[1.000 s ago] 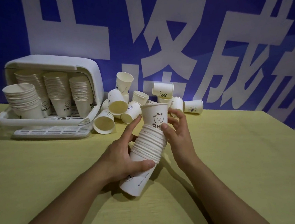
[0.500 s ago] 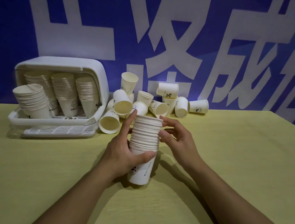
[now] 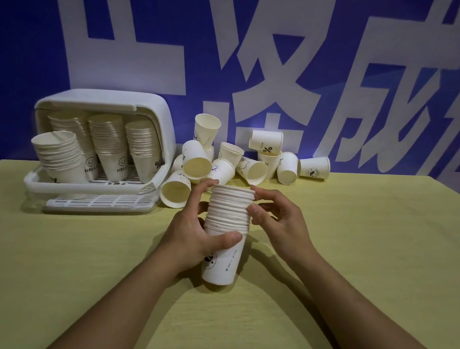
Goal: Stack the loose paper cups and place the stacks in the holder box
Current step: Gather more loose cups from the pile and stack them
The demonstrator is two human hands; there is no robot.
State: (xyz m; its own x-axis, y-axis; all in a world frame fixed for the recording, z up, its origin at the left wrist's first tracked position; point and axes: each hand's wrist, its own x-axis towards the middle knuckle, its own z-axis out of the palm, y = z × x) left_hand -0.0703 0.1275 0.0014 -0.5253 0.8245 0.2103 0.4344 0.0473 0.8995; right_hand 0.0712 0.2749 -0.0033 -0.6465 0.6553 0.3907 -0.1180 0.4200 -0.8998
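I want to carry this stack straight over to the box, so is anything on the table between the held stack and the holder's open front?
Nothing visible lies on that path. The white paper cup stack has bare yellow table leftward to the white plastic holder box. Loose paper cups lie beside the box's right corner, behind the route.

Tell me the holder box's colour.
White, holder box, clearest in the head view.

Dim, cool light is falling from above and slightly behind the camera, leaving the table [image 3: 367, 267] a muted yellow-green. Soft shadows are spreading under both forearms and toward the table's near edge. The wide lens is bowing the table's far edge and stretching the corners. The blue backdrop [image 3: 27, 48] is looking soft and slightly smeared; no glare is showing.
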